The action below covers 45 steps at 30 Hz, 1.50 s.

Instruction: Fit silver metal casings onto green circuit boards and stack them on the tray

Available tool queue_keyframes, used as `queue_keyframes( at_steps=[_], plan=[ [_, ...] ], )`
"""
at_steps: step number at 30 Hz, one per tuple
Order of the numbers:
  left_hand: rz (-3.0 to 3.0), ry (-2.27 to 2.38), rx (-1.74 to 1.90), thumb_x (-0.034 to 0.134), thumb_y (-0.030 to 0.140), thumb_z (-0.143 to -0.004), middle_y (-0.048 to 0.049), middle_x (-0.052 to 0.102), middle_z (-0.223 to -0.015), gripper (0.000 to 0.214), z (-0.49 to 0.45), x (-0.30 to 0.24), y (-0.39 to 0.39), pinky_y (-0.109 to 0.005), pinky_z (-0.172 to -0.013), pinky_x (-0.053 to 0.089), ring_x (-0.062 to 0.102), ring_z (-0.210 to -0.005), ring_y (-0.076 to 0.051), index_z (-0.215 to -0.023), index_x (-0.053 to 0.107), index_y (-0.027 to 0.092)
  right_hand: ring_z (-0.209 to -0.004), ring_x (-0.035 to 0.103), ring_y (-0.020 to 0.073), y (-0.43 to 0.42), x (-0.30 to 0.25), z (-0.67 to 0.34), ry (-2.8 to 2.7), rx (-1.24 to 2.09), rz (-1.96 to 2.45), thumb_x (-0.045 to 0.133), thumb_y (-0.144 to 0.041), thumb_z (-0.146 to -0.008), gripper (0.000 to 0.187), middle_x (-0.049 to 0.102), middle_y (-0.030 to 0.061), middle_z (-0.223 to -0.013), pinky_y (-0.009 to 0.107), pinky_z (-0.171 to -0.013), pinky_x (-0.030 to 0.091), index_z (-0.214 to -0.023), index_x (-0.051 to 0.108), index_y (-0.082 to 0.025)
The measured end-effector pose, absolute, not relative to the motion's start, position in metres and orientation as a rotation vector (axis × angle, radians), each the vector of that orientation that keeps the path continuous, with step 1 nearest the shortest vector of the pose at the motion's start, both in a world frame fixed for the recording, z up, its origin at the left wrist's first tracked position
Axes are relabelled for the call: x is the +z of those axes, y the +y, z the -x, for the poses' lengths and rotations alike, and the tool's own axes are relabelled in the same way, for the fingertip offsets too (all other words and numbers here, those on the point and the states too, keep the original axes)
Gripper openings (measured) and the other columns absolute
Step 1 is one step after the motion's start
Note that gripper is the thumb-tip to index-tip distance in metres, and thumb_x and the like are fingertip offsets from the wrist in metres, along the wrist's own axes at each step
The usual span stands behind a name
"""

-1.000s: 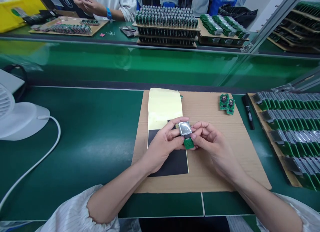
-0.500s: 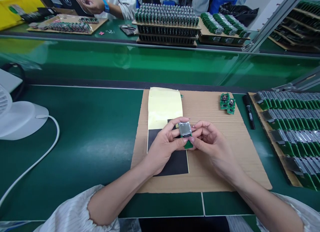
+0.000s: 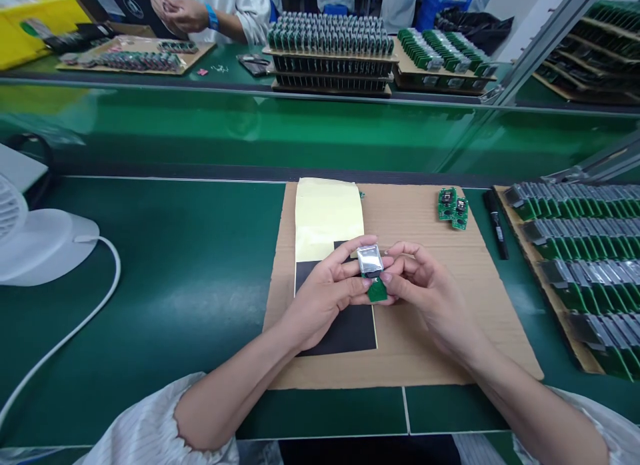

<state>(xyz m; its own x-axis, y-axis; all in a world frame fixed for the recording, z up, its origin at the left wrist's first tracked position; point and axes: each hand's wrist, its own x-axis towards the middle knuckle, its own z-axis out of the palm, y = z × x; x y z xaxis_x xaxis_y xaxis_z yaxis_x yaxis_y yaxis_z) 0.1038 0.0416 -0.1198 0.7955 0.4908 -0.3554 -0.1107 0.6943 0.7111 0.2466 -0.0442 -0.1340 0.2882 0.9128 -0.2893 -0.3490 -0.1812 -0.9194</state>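
Between my two hands is a small green circuit board with a shiny square screen (image 3: 370, 259) at its upper end. My left hand (image 3: 330, 291) grips it from the left, thumb on the front and fingers around the edge and behind. From the right, my right hand (image 3: 425, 288) pinches the board's side with thumb and fingers. Beneath the hands lies a sheet of black adhesive pads (image 3: 345, 335) with a pale yellow backing (image 3: 329, 215), resting on a piece of cardboard (image 3: 450, 345). Two small green circuit boards (image 3: 453, 208) lie at the cardboard's upper right.
A black marker (image 3: 496, 225) lies right of the cardboard, beside a tray of boards with screens (image 3: 580, 265). A white fan (image 3: 45, 245) with its cable stands left. Beyond a green partition are stacked board trays (image 3: 330, 51) and a co-worker's hands (image 3: 180, 13).
The board is tilted slightly, and its screen now reflects bright light instead of looking grey. Both hands keep their hold in nearly the same place.
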Motion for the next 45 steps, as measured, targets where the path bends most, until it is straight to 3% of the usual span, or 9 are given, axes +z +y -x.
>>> queue_keyframes(
  at_steps=[14,18,21,25,31,37,41,45],
  plan=[
    [-0.688,0.539,0.311,0.055,0.01,-0.087,-0.0113,0.072,-0.114,0.05,-0.102,-0.12,0.044,-0.041,-0.083,0.057,0.073,-0.089,-0.024,-0.136,0.048,0.021,-0.054,0.05,0.0096,-0.042,-0.127,-0.245,-0.498,1.259,1.288,0.074,-0.025,-0.073,0.031,0.055,-0.0092,-0.058,0.023,-0.053,0.046,-0.098,0.057,-0.023],
    [-0.931,0.646,0.347,0.062,0.019,-0.086,-0.007,0.075,-0.093,0.05,-0.102,-0.119,0.041,-0.037,-0.076,0.057,0.071,-0.079,-0.02,-0.135,0.051,0.019,-0.057,0.052,0.0125,-0.042,-0.126,-0.245,-0.521,1.257,1.317,0.072,-0.029,-0.074,0.03,0.054,-0.009,-0.058,0.027,-0.057,0.047,-0.099,0.056,-0.023],
    [-1.354,0.76,0.393,0.061,0.025,-0.087,-0.0014,0.07,-0.075,0.046,-0.102,-0.12,0.039,-0.031,-0.069,0.056,0.065,-0.071,-0.017,-0.132,0.057,0.02,-0.059,0.05,0.0124,-0.044,-0.128,-0.245,-0.579,1.208,1.362,0.071,-0.03,-0.077,0.029,0.051,-0.0087,-0.058,0.027,-0.059,0.043,-0.101,0.056,-0.023],
    [-1.76,0.784,0.395,0.056,0.025,-0.088,-0.0013,0.067,-0.073,0.044,-0.1,-0.12,0.039,-0.029,-0.066,0.053,0.061,-0.068,-0.015,-0.131,0.059,0.017,-0.064,0.048,0.0137,-0.046,-0.131,-0.242,-0.707,1.124,1.395,0.066,-0.032,-0.082,0.031,0.051,-0.007,-0.064,0.029,-0.064,0.041,-0.108,0.053,-0.023],
    [-1.881,0.699,0.538,0.055,0.019,-0.084,0.0005,0.065,-0.07,0.042,-0.097,-0.127,0.04,-0.024,-0.062,0.054,0.058,-0.06,-0.011,-0.124,0.062,0.011,-0.075,0.05,0.0161,-0.051,-0.135,-0.232,-0.972,0.849,1.431,0.059,-0.025,-0.087,0.032,0.054,-0.004,-0.074,0.033,-0.078,0.041,-0.118,0.052,-0.026],
    [-1.847,0.619,0.5,0.049,0.018,-0.083,0.0055,0.051,-0.061,0.05,-0.097,-0.133,0.045,-0.023,-0.059,0.048,0.046,-0.056,-0.009,-0.133,0.057,0.012,-0.071,0.05,0.0162,-0.047,-0.135,-0.239,-0.807,1.052,1.381,0.063,-0.034,-0.083,0.045,0.053,-0.0042,-0.072,0.033,-0.073,0.042,-0.124,0.047,-0.022],
    [-1.536,0.63,0.418,0.051,0.018,-0.084,0.001,0.065,-0.076,0.057,-0.099,-0.128,0.046,-0.026,-0.074,0.05,0.057,-0.07,-0.011,-0.14,0.049,0.018,-0.073,0.054,0.0169,-0.044,-0.133,-0.243,-0.718,1.085,1.374,0.066,-0.04,-0.081,0.05,0.055,-0.0038,-0.073,0.033,-0.074,0.043,-0.123,0.047,-0.021],
    [-1.152,0.662,0.478,0.061,0.029,-0.086,-0.0026,0.073,-0.085,0.06,-0.101,-0.12,0.044,-0.032,-0.091,0.049,0.066,-0.087,-0.016,-0.142,0.044,0.019,-0.074,0.055,0.0175,-0.043,-0.135,-0.239,-0.687,1.059,1.358,0.067,-0.042,-0.08,0.049,0.058,-0.0035,-0.072,0.034,-0.075,0.045,-0.12,0.048,-0.023]
  ],
)
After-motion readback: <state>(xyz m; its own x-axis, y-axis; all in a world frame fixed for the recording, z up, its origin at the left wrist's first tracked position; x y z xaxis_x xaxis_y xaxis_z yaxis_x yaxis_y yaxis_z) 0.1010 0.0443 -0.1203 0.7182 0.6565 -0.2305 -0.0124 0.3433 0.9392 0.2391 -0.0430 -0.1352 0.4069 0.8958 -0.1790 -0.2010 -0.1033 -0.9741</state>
